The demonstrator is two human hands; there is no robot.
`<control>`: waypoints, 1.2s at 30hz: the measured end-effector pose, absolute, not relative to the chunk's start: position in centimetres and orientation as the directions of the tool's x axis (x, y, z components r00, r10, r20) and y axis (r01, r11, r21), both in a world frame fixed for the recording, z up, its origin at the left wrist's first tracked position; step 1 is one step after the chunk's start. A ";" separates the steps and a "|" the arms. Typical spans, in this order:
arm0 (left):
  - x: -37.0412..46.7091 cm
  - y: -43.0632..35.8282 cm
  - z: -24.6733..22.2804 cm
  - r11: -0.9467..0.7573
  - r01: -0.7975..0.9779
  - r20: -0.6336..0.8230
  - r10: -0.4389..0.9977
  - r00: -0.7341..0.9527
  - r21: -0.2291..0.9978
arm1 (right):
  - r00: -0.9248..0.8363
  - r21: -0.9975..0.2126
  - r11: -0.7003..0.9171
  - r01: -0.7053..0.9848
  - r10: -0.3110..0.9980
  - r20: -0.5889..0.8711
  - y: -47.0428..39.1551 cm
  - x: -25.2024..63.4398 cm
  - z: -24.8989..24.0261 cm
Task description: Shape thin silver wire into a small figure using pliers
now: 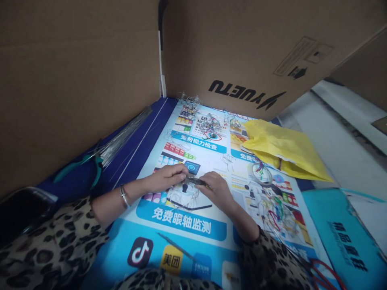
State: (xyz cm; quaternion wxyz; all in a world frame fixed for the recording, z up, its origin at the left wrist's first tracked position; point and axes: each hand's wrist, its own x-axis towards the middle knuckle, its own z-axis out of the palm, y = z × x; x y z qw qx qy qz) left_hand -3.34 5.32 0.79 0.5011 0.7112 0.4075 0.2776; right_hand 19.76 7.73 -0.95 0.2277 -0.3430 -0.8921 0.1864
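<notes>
My right hand [216,189] is wrapped round the handles of a pair of pliers [195,181], whose metal jaws point left. At the jaws, the fingers of my left hand [173,176] are pinched together; what lies between them is too small to make out. Thin, loosely curled wire [185,198] shows just below both hands, over the printed poster sheet [123,237]. My left wrist wears a metal bracelet.
Tangled wire pieces [210,125] lie at the back, with more [281,219] at the right beside a tape roll [262,174]. A yellow bag [281,141] is behind that. Straight wires [125,135] and teal-handled pliers [80,169] lie left. Cardboard walls [211,48] enclose the back.
</notes>
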 end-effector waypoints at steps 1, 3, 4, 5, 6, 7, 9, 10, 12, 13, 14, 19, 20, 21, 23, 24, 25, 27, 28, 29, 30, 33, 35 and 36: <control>-3.3 5.2 0.8 -0.156 0.291 -0.015 0.860 0.511 0.944 | -0.660 -0.491 0.692 0.530 0.700 0.274 7.7 19.8 -0.9; -3.3 5.1 1.0 -0.168 0.289 -0.001 0.863 0.506 0.942 | -0.658 -0.490 0.687 0.536 0.704 0.268 7.7 19.8 -0.9; -3.3 5.1 1.1 -0.190 0.295 0.016 0.863 0.505 0.936 | -0.655 -0.487 0.687 0.539 0.705 0.270 7.6 19.8 -0.9; -3.3 5.0 1.2 -0.217 0.302 0.037 0.862 0.505 0.928 | -0.653 -0.484 0.688 0.541 0.706 0.273 7.6 19.8 -0.9; -3.3 5.0 1.2 -0.242 0.306 0.058 0.861 0.505 0.921 | -0.652 -0.480 0.690 0.542 0.705 0.278 7.6 19.9 -0.9; -3.2 5.0 1.2 -0.262 0.307 0.077 0.860 0.505 0.915 | -0.652 -0.475 0.692 0.543 0.704 0.281 7.6 19.9 -1.0; -3.2 5.0 1.1 -0.282 0.297 0.101 0.858 0.503 0.912 | -0.656 -0.465 0.697 0.545 0.700 0.280 7.6 19.8 -0.9; -3.2 5.0 1.0 -0.286 0.289 0.110 0.858 0.502 0.914 | -0.659 -0.461 0.699 0.546 0.698 0.278 7.6 19.8 -0.9; -3.1 5.0 0.8 -0.303 0.279 0.132 0.856 0.499 0.911 | -0.664 -0.454 0.702 0.549 0.696 0.273 7.6 19.8 -0.9; -3.1 5.0 0.7 -0.318 0.277 0.145 0.852 0.502 0.907 | -0.666 -0.451 0.702 0.551 0.696 0.269 7.6 19.8 -0.9; -3.1 5.0 0.7 -0.339 0.279 0.162 0.847 0.507 0.898 | -0.666 -0.449 0.701 0.554 0.696 0.266 7.5 19.8 -0.9; -3.1 4.9 0.6 -0.421 0.360 0.193 0.830 0.523 0.832 | -0.663 -0.421 0.710 0.565 0.694 0.281 7.4 19.9 -1.0; -3.1 4.9 0.6 -0.426 0.378 0.189 0.830 0.524 0.822 | -0.663 -0.412 0.712 0.569 0.693 0.283 7.3 19.9 -1.0; -3.2 4.9 0.6 -0.430 0.393 0.185 0.830 0.526 0.813 | -0.662 -0.406 0.712 0.573 0.694 0.282 7.3 19.9 -1.0; -3.2 4.9 0.6 -0.434 0.420 0.173 0.830 0.530 0.797 | -0.657 -0.403 0.705 0.584 0.702 0.275 7.1 19.9 -0.9; -3.3 4.8 0.6 -0.434 0.435 0.166 0.832 0.530 0.789 | -0.653 -0.405 0.699 0.590 0.708 0.270 7.0 20.0 -0.9; -3.3 4.8 0.6 -0.434 0.451 0.158 0.834 0.529 0.780 | -0.646 -0.408 0.690 0.598 0.716 0.264 6.9 20.0 -0.8; -3.3 4.8 0.5 -0.436 0.483 0.143 0.836 0.530 0.759 | -0.629 -0.415 0.671 0.614 0.734 0.256 6.6 20.3 -0.7; -3.2 4.8 0.5 -0.441 0.496 0.138 0.834 0.534 0.748 | -0.622 -0.419 0.663 0.620 0.741 0.253 6.4 20.4 -0.6; -3.2 4.7 0.5 -0.449 0.505 0.133 0.829 0.543 0.737 | -0.616 -0.423 0.658 0.624 0.746 0.252 6.2 20.5 -0.6; -3.2 4.8 0.5 -0.460 0.511 0.133 0.823 0.553 0.726 | -0.611 -0.426 0.653 0.626 0.750 0.254 6.0 20.6 -0.6; -3.1 4.8 0.3 -0.484 0.514 0.135 0.807 0.575 0.708 | -0.597 -0.416 0.649 0.637 0.757 0.266 5.6 20.7 -0.5; -3.1 4.8 0.3 -0.485 0.516 0.132 0.806 0.577 0.706 | -0.591 -0.389 0.650 0.653 0.758 0.276 5.4 20.6 -0.5; -3.1 4.8 0.3 -0.485 0.517 0.132 0.806 0.576 0.705 | -0.590 -0.373 0.650 0.662 0.759 0.277 5.4 20.6 -0.5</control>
